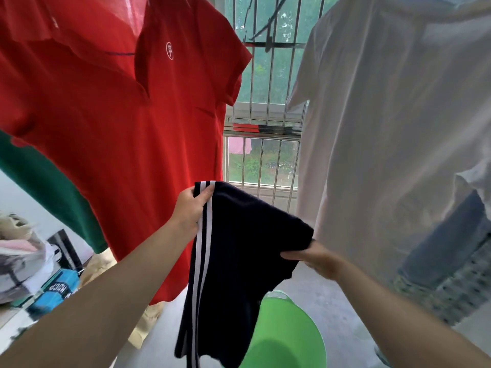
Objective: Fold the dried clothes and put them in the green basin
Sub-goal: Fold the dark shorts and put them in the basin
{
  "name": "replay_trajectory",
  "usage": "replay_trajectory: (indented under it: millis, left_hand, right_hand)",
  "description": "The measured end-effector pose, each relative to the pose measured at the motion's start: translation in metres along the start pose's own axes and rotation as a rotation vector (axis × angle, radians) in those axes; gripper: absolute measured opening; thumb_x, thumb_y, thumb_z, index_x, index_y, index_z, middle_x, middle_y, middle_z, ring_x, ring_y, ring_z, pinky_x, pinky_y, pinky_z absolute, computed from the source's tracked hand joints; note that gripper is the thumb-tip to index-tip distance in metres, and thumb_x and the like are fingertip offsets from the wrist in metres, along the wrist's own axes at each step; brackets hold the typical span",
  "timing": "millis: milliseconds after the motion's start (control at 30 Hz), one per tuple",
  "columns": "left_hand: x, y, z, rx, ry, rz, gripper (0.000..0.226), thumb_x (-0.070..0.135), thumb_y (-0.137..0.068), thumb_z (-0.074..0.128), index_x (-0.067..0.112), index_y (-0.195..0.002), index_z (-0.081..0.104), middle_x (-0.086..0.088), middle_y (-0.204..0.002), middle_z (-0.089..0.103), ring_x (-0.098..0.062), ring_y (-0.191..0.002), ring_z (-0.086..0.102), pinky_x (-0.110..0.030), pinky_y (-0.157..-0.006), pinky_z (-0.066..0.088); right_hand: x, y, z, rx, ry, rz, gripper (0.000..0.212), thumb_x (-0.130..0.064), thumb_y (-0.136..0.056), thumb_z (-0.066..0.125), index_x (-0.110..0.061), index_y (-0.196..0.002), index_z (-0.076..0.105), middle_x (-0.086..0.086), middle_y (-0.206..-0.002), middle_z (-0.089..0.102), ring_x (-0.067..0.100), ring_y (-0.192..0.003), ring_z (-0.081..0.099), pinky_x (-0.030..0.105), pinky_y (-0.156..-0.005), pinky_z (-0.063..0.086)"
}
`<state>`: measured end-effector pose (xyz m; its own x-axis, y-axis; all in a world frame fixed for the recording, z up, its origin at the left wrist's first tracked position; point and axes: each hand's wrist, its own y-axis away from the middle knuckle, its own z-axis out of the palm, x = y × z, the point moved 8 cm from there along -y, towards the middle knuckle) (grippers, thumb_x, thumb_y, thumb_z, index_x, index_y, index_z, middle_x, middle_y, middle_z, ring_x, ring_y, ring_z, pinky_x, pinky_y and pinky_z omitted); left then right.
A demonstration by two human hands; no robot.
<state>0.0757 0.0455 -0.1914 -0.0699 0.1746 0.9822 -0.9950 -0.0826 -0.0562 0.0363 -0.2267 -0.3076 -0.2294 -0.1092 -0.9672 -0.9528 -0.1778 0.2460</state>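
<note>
Garment [239, 248] | hangs between left grip [190, 211], right grip [316, 257] | above green basin [287, 335]

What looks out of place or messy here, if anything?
Nothing is damaged or spilled. The navy striped garment hangs bunched between the left hand and right hand above the green basin, and a cluttered heap sits at far left.
</note>
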Motion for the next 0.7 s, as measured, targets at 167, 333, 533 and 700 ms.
replay_trajectory:
  millis: [167,333,533,700]
  left_hand:
    - [0.002,-0.001,-0.010,0.000,-0.058,-0.011,0.011,0.017,-0.090,0.063,0.008,-0.083,0.065,-0.005,-0.073,0.069,-0.017,-0.067,0.067,-0.031,-0.068,0.056]
    - [0.003,-0.002,-0.030,0.031,0.046,-0.082,0.012,0.016,-0.090,0.063,0.005,-0.086,0.065,-0.003,-0.068,0.070,-0.014,-0.060,0.067,-0.024,-0.055,0.056]
    - [0.004,0.003,-0.013,-0.008,0.163,-0.141,0.010,0.016,-0.091,0.061,0.007,-0.087,0.064,-0.003,-0.064,0.070,-0.013,-0.058,0.067,-0.027,-0.063,0.057]
    - [0.009,0.002,0.000,-0.033,0.098,-0.135,0.012,0.016,-0.091,0.062,0.007,-0.083,0.063,-0.005,-0.067,0.069,-0.014,-0.056,0.067,-0.025,-0.060,0.057]
  right_hand:
    - [-0.002,-0.005,-0.001,0.125,-0.205,-0.036,0.031,-0.019,-0.091,0.060,-0.006,-0.120,0.058,0.006,-0.101,0.070,0.022,-0.091,0.066,0.028,-0.071,0.054]
    - [-0.032,-0.006,-0.010,0.164,-0.262,-0.163,0.053,-0.034,-0.076,0.076,-0.007,-0.119,0.061,0.014,-0.111,0.069,0.028,-0.101,0.067,0.036,-0.084,0.056]
    - [0.034,0.003,0.037,-0.240,-0.083,0.177,0.089,-0.035,-0.051,0.093,-0.005,-0.125,0.055,0.012,-0.121,0.065,0.025,-0.110,0.062,0.038,-0.104,0.044]
    - [0.043,0.000,0.055,-0.231,-0.176,0.188,0.060,-0.023,-0.075,0.078,-0.002,-0.126,0.054,0.020,-0.124,0.062,0.032,-0.114,0.058,0.047,-0.111,0.035]
